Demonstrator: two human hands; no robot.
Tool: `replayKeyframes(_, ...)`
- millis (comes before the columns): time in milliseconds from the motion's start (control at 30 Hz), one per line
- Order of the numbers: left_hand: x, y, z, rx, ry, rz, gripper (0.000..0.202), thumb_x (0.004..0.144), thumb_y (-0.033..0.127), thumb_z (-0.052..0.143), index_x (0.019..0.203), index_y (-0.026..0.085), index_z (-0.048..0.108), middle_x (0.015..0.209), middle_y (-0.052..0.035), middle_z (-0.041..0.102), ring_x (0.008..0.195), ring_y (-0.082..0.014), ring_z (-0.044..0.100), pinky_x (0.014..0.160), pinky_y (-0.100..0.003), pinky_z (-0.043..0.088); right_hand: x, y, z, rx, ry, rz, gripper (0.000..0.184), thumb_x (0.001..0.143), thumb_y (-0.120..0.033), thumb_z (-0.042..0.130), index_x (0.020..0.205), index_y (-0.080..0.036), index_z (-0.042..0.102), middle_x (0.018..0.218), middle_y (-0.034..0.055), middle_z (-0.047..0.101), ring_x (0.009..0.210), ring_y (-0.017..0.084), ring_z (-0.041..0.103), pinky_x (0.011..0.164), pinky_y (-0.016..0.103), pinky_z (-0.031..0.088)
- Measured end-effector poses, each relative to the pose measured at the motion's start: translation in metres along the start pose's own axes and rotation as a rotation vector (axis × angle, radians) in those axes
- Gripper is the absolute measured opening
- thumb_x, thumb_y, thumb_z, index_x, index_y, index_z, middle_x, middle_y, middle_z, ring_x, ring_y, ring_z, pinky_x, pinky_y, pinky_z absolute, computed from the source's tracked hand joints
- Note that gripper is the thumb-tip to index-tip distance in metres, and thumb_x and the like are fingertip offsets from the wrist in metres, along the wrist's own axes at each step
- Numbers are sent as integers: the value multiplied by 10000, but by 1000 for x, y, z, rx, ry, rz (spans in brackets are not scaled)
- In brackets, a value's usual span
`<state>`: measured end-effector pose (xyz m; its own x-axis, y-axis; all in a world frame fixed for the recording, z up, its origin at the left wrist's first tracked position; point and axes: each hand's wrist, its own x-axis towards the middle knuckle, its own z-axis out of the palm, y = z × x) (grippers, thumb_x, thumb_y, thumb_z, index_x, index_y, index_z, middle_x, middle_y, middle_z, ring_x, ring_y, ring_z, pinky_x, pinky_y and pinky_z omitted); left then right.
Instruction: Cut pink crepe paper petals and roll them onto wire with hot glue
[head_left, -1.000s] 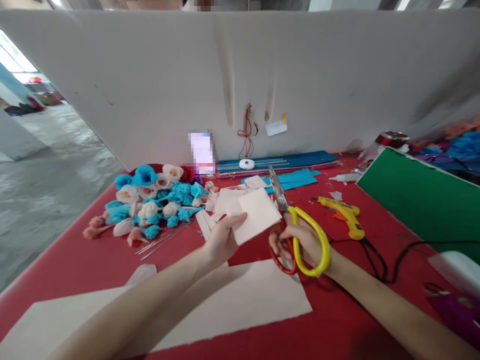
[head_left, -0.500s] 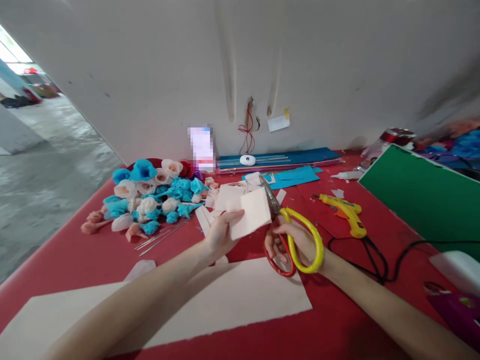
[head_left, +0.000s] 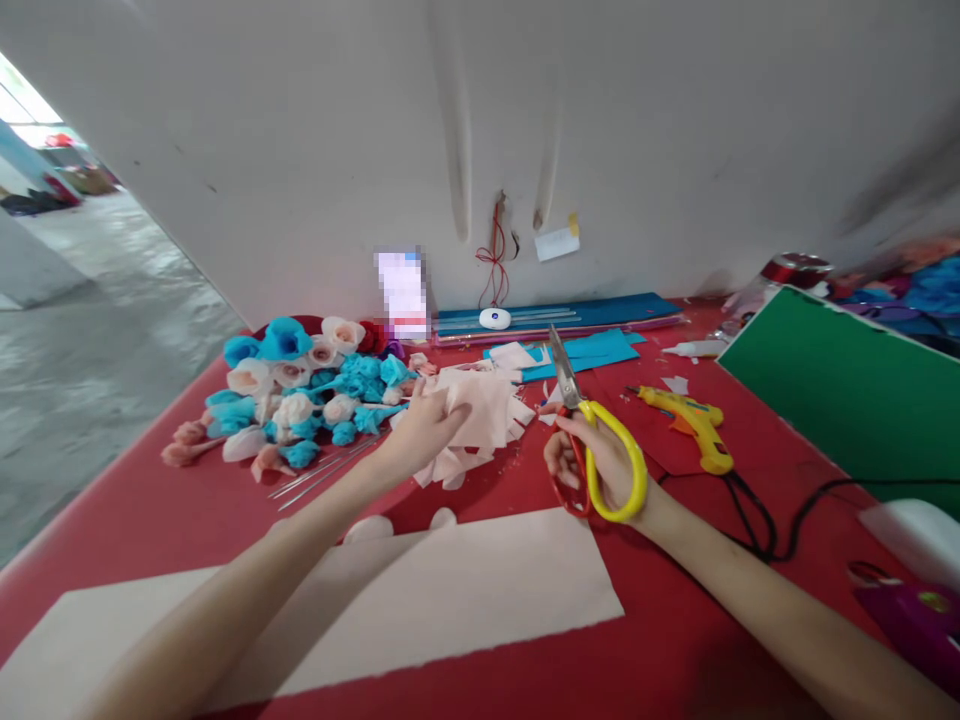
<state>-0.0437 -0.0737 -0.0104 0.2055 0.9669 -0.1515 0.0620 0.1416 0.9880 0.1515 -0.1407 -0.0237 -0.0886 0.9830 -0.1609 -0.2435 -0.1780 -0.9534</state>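
My left hand [head_left: 421, 432] reaches forward onto a pile of pale pink paper squares [head_left: 480, 415] on the red table [head_left: 150, 510], fingers closed on the top pieces. My right hand [head_left: 592, 470] grips scissors [head_left: 592, 440] with yellow and red handles, blades pointing up and away. A large pale pink paper sheet [head_left: 450, 590] lies flat on the table in front of me, under my forearms.
A heap of blue, white and pink paper flowers [head_left: 300, 390] lies at the left with thin wires beside it. A yellow glue gun [head_left: 686, 420] with a black cord, blue paper sheets [head_left: 585, 350], a green board [head_left: 847, 390] and a grey partition stand around.
My left hand moved forward and set the pink square it held down onto the pile of cut pieces. The scissors drew away from the paper and tilted upright.
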Motion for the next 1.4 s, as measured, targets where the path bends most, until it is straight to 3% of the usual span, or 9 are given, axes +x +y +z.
replayKeyframes(233, -16, 1, 11, -54, -140, -71, 195, 697, 306, 630, 706, 114, 603, 491, -15, 591, 374, -126, 513, 352, -204, 353, 0, -1, -2, -43, 82, -115, 266, 726, -350, 613, 899, -199, 479, 609, -52, 581, 337, 30, 392, 315, 142, 273)
replayKeyframes(400, -20, 0, 21, -205, -146, -90, 219, 673, 302, 628, 793, 130, 565, 532, -4, 591, 364, -114, 506, 304, -193, 353, -3, -2, 0, -49, 47, -84, 319, 802, -493, 463, 874, -186, 512, 497, -37, 542, 343, 85, 462, 321, 178, 344)
replayKeyframes(600, -25, 9, 24, -300, -205, -141, 212, 707, 264, 538, 852, 111, 564, 515, -25, 584, 364, -145, 526, 254, -201, 342, 0, -4, -4, -75, 128, -147, 390, 797, -529, 458, 1014, -206, 473, 464, -63, 522, 303, 80, 447, 291, 156, 321)
replayKeyframes(733, -27, 7, 25, -337, -196, -155, 257, 718, 237, 517, 932, 105, 568, 556, -24, 595, 399, -138, 536, 287, -209, 401, 1, -7, -4, -90, 152, -182, 351, 764, -500, 526, 962, -220, 451, 522, -75, 516, 329, 75, 465, 295, 151, 322)
replayKeyframes(867, -29, 0, 27, -315, -203, -141, 268, 699, 246, 587, 920, 96, 595, 610, -43, 627, 429, -135, 552, 316, -209, 433, -6, -9, 2, -101, 124, -201, 336, 668, -347, 681, 820, -218, 411, 535, -99, 450, 360, 54, 447, 333, 148, 333)
replayKeyframes(1033, -35, -4, 32, -212, -217, -89, 244, 646, 250, 700, 833, 102, 648, 672, -54, 665, 527, -154, 614, 489, -251, 537, -12, -10, 7, -134, 187, -253, 374, 629, -225, 716, 787, -225, 377, 637, -100, 443, 351, 6, 381, 318, 125, 296)
replayKeyframes(1167, -40, -1, 35, -134, -190, -55, 166, 618, 227, 726, 696, 98, 655, 550, -14, 619, 438, -129, 578, 432, -225, 516, -12, -12, 6, -168, 221, -285, 359, 631, -245, 718, 787, -221, 395, 635, -98, 444, 363, 2, 368, 329, 121, 302)
replayKeyframes(1300, -39, 6, 32, -137, -126, -16, 153, 612, 218, 728, 646, 99, 639, 474, 3, 577, 371, -107, 539, 318, -164, 414, -14, -18, 5, -229, 261, -288, 255, 741, -382, 604, 833, -216, 434, 549, -92, 444, 323, 34, 408, 300, 136, 273)
replayKeyframes(1400, -35, 12, 26, -189, -57, 27, 181, 626, 229, 720, 726, 99, 642, 528, -14, 615, 386, -107, 546, 314, -159, 404, -16, -23, 4, -310, 254, -265, 269, 774, -427, 540, 881, -184, 500, 576, -45, 522, 333, 61, 459, 301, 161, 319)
